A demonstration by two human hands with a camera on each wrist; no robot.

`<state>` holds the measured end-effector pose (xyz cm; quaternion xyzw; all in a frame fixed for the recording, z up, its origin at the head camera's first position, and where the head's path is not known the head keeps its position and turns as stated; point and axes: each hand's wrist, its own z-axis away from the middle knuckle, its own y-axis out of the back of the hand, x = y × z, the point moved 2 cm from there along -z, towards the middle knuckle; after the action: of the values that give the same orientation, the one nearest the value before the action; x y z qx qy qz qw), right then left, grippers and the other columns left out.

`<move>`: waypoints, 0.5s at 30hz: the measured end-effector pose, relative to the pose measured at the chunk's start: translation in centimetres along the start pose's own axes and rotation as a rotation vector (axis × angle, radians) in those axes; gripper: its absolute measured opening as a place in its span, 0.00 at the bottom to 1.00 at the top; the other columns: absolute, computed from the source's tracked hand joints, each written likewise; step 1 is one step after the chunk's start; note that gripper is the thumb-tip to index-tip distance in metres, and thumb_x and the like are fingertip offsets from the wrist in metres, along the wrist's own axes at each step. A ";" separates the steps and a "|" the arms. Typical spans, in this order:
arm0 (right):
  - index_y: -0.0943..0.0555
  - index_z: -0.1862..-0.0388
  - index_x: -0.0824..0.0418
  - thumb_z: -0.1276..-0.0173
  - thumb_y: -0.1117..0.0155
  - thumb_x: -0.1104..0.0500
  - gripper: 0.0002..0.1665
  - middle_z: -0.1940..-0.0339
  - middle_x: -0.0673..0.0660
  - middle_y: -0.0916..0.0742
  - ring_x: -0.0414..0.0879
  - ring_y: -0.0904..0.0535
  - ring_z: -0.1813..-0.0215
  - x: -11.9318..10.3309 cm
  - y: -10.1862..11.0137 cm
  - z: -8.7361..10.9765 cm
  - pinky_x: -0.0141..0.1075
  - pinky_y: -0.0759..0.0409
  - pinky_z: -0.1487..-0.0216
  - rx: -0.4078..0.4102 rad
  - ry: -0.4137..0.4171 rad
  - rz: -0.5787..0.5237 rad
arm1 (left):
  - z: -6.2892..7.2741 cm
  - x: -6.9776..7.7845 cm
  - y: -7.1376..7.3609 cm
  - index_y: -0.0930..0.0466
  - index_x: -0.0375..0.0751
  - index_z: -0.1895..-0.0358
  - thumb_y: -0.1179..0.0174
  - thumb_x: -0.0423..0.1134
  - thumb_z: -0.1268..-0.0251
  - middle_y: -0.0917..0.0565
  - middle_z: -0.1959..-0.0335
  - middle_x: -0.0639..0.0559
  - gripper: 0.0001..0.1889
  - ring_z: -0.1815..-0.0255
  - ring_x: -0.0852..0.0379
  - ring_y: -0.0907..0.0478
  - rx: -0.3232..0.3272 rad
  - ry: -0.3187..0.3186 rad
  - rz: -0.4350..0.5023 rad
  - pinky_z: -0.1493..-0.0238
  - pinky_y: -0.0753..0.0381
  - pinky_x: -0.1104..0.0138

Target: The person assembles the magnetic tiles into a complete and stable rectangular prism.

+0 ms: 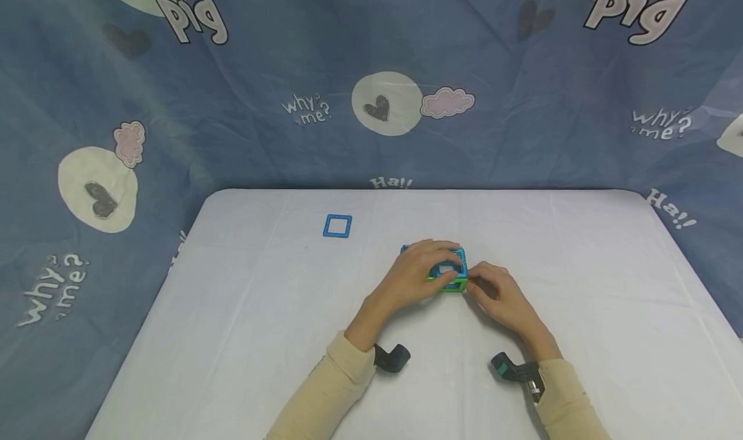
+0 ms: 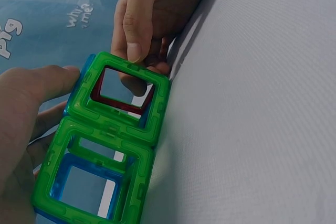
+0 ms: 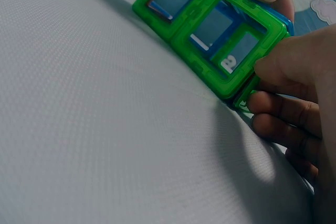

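A block of magnetic tiles (image 1: 463, 264), built of square frames like two joined cubes, stands on the white table. Its near side shows two green frames (image 2: 107, 129); blue frames lie on top, and a dark red one shows inside. My left hand (image 1: 419, 272) grips the block from above, thumb on the near side and fingers over the blue top. At the right end, my right hand (image 1: 500, 295) pinches a green end tile (image 3: 243, 99) between thumb and fingers. The left hand covers much of the block's left half in the head view.
A single blue square tile (image 1: 336, 235) lies flat toward the back left of the white table (image 1: 261, 311). Behind the table hangs a blue printed cloth (image 1: 249, 104). Each wrist carries a black camera mount, the left one (image 1: 395, 359) close to the tabletop.
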<state>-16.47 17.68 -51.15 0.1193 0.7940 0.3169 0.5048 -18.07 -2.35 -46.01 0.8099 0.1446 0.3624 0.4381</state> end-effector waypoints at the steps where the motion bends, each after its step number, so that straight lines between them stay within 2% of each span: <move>1: 0.18 0.58 0.50 0.36 0.37 0.61 0.09 0.60 0.44 0.15 0.40 0.23 0.52 0.0 0.0 0.0 0.51 0.35 0.39 0.000 0.000 0.007 | 0.0 0.0 0.0 0.19 0.52 0.51 0.43 0.46 0.33 0.23 0.40 0.57 0.11 0.36 0.60 0.29 0.001 -0.001 0.001 0.30 0.37 0.64; 9: 0.18 0.58 0.50 0.36 0.37 0.61 0.09 0.61 0.44 0.15 0.39 0.23 0.52 -0.2 0.1 0.1 0.50 0.35 0.39 -0.001 -0.014 0.008 | 0.0 -0.1 0.4 0.20 0.49 0.50 0.43 0.42 0.33 0.23 0.40 0.55 0.11 0.35 0.58 0.29 0.033 0.014 0.087 0.32 0.33 0.64; 15: 0.18 0.58 0.50 0.36 0.37 0.61 0.09 0.61 0.44 0.15 0.40 0.23 0.52 -0.2 0.0 0.0 0.50 0.34 0.40 0.002 0.000 0.010 | 0.1 -0.7 0.8 0.20 0.49 0.50 0.42 0.40 0.34 0.21 0.43 0.56 0.11 0.38 0.58 0.26 0.101 0.083 0.124 0.36 0.29 0.63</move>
<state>-16.44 17.60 -51.02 0.1237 0.7938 0.3184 0.5032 -18.50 -3.24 -45.72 0.8226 0.1304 0.4142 0.3670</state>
